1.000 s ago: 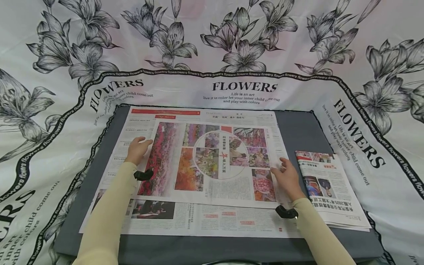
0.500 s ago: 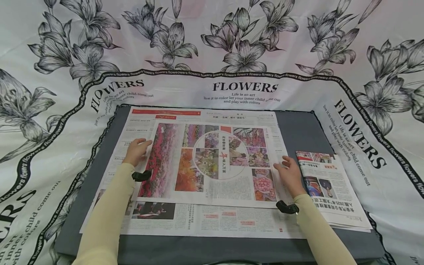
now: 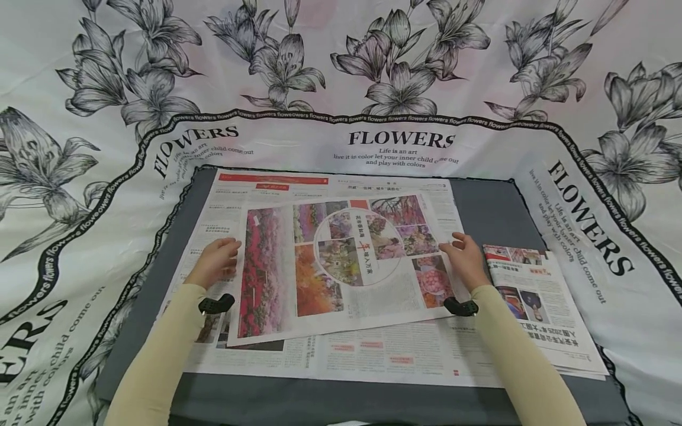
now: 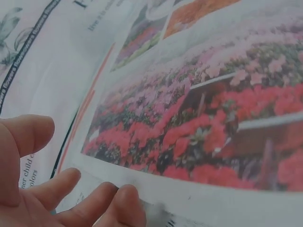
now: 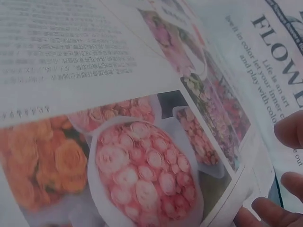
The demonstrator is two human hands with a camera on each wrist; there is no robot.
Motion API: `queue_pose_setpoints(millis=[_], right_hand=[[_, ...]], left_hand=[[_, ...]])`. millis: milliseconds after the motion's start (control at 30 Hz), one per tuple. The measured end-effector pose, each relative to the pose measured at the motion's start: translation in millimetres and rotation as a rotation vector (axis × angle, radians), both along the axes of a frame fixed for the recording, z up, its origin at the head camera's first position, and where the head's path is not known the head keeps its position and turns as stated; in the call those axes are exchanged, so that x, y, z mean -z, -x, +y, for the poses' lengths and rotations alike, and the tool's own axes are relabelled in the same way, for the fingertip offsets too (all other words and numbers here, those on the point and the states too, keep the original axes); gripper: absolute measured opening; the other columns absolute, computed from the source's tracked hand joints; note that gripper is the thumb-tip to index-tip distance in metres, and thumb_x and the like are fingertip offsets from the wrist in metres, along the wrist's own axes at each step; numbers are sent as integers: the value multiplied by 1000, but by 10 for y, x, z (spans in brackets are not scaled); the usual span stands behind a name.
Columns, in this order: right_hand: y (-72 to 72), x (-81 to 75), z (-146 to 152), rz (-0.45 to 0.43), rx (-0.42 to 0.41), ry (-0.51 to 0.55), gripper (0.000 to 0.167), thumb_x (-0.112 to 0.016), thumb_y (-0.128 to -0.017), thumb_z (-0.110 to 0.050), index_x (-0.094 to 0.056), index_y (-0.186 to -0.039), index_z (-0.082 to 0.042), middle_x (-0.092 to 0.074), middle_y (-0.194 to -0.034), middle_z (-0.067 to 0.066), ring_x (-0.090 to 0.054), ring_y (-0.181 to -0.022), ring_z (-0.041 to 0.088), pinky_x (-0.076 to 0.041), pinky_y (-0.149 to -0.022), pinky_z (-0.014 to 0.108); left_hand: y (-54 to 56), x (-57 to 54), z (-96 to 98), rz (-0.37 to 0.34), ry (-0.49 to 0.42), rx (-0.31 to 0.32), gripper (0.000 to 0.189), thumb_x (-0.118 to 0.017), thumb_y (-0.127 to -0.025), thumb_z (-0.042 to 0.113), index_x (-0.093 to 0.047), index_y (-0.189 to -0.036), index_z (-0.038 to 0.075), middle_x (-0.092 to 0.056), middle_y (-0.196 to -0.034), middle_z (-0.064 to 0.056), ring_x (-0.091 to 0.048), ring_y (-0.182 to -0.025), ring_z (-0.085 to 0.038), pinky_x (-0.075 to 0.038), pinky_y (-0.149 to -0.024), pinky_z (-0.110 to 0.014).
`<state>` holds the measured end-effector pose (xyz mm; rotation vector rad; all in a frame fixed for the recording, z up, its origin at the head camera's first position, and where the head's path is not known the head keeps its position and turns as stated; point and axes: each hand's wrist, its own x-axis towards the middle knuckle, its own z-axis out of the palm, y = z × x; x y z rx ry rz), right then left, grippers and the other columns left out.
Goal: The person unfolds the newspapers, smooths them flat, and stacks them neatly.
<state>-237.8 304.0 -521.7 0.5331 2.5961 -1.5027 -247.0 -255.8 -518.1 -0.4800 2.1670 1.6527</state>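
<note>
A newspaper sheet (image 3: 380, 300) printed with flower photos lies slightly askew on a larger spread newspaper (image 3: 351, 364). My left hand (image 3: 215, 262) is at the sheet's left edge. In the left wrist view its thumb (image 4: 35, 135) stands well apart from the fingers, whose tips lie by the white margin. At the right edge is my right hand (image 3: 465, 260), fingers loosely bent and touching the margin. The right wrist view shows that margin bent up by the fingers, with the thumb (image 5: 289, 130) held away from the paper. Neither hand pinches the sheet.
A folded newspaper (image 3: 551, 319) lies right of my right forearm. Everything rests on a dark grey table surface (image 3: 482, 207). Beyond its back edge hangs a white cloth (image 3: 298, 142) with flower drawings and lettering.
The flower-photo sheet has turned counterclockwise: its left side came nearer and its right side moved away. My left hand moved nearer, the right a little farther off.
</note>
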Motion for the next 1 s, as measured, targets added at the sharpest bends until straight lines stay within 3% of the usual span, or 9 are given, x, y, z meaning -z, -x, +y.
queue_pose_setpoints(millis=[167, 233, 333, 433, 533, 667, 833, 1000], right_hand=[[181, 8, -13, 10, 3, -18, 73, -56, -102, -36, -25, -162, -10, -29, -163, 27, -34, -146, 49, -36, -114, 65], [221, -2, -38, 9, -6, -31, 73, -55, -103, -36, -24, -162, -9, -28, -163, 27, -34, -146, 49, -36, -113, 64], [257, -13, -84, 15, -32, -69, 72, -55, -103, -35, -24, -162, -9, -27, -164, 28, -34, -147, 49, -37, -113, 64], [258, -13, -161, 32, -58, -110, 72, -56, -102, -33, -26, -162, -7, -27, -163, 29, -35, -145, 50, -39, -111, 64], [215, 23, -223, 79, -86, -189, 68, -57, -100, -28, -32, -158, -2, -34, -159, 33, -44, -137, 52, -44, -103, 63], [6, 69, -251, 113, -86, -227, 63, -57, -99, -26, -40, -154, -1, -40, -155, 31, -44, -137, 49, -42, -106, 63], [-393, 69, -171, 94, 5, -106, 60, -58, -100, -26, -41, -153, -5, -42, -156, 25, -40, -145, 44, -36, -116, 59], [-775, 58, 93, 56, 147, -14, 60, -54, -104, -25, -34, -157, -4, -41, -158, 24, -41, -146, 39, -39, -116, 53]], left_hand=[[-162, 30, -26, -22, 3, 68, 71, -43, -109, 40, -16, -163, 4, -33, -160, -28, -54, -126, -32, -54, -82, -29], [-203, 36, -45, -32, 48, 103, 72, -44, -109, 40, -16, -163, 3, -36, -157, -29, -57, -124, -33, -56, -85, -33], [-220, 26, -50, -12, 181, 132, 72, -46, -108, 40, -18, -162, 2, -39, -156, -31, -56, -128, -41, -55, -94, -45], [-162, 2, -20, 84, 401, 143, 71, -51, -105, 38, -25, -160, 0, -41, -152, -34, -52, -132, -48, -50, -99, -57], [-2, -23, 55, 233, 601, 158, 69, -56, -101, 33, -34, -156, -2, -45, -147, -37, -50, -128, -55, -45, -101, -66], [327, -20, 182, 380, 741, 245, 69, -60, -97, 33, -39, -153, -2, -43, -147, -38, -45, -130, -59, -38, -105, -72], [685, 8, 255, 405, 800, 429, 80, -63, -95, 43, -35, -157, 1, -37, -154, -35, -38, -140, -54, -32, -112, -72], [866, 103, 344, 354, 818, 549, 93, -68, -90, 50, -30, -159, 2, -40, -153, -35, -43, -137, -55, -34, -111, -71]])
